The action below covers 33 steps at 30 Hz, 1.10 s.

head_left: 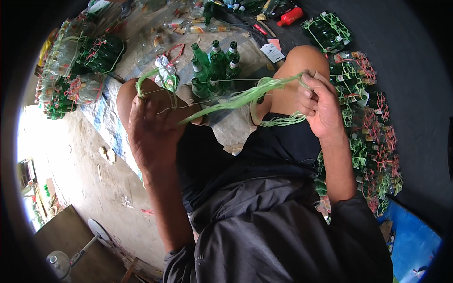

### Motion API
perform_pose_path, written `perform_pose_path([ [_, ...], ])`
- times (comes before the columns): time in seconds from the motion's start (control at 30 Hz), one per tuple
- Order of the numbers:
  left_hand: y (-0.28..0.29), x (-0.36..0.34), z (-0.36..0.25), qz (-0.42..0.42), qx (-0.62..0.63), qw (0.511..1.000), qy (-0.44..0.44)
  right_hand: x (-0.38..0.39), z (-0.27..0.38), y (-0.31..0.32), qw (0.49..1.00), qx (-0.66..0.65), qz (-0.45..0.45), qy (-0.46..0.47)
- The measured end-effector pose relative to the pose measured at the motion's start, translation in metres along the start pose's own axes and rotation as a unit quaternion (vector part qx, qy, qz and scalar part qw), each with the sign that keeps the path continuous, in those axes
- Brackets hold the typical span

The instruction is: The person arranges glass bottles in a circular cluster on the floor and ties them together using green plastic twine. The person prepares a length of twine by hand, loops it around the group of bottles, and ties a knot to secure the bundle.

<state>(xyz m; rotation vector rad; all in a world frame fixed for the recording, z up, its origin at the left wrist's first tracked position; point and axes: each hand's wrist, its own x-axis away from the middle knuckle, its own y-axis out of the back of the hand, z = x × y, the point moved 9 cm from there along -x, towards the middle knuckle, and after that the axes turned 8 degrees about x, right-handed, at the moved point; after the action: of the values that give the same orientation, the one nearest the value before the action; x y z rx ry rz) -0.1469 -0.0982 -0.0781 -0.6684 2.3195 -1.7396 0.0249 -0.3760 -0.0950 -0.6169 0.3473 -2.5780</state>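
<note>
A light green plastic twine (236,100) stretches in loose strands between my raised hands, above my knees. My left hand (153,113) is closed on one end of it, with a short loop standing up past the fingers. At the other side my right hand (318,101) pinches the strands between thumb and fingers, and a slack loop hangs below it. Just beyond the twine, several green glass bottles (216,66) stand upright in a tight group on the ground sheet. Neither hand touches the bottles.
Tied bundles of bottles (87,59) are stacked at the left; more bundles (365,127) line the right side. Loose clear bottles (200,27) lie at the far side near a red bottle (290,16). A white card (272,52) lies by my right knee. A fan (99,232) stands lower left.
</note>
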Motion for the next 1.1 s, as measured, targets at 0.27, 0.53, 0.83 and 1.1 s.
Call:
perform_pose_path([
  [0.27,-0.020,0.006,-0.046,0.104,-0.007,0.993,-0.049,0.005,0.022,0.011,0.995,0.063,-0.055,0.059],
  [0.53,-0.013,0.015,-0.073,0.053,0.057,0.992,-0.102,0.017,0.062,0.029,0.962,0.180,-0.093,0.180],
  [0.83,-0.006,0.022,-0.080,0.120,0.057,0.989,-0.064,0.028,0.085,0.089,0.947,0.160,-0.195,0.197],
  [1.1,-0.009,0.025,-0.084,0.124,0.055,0.990,-0.048,0.027,0.076,0.124,0.948,0.140,-0.218,0.185],
])
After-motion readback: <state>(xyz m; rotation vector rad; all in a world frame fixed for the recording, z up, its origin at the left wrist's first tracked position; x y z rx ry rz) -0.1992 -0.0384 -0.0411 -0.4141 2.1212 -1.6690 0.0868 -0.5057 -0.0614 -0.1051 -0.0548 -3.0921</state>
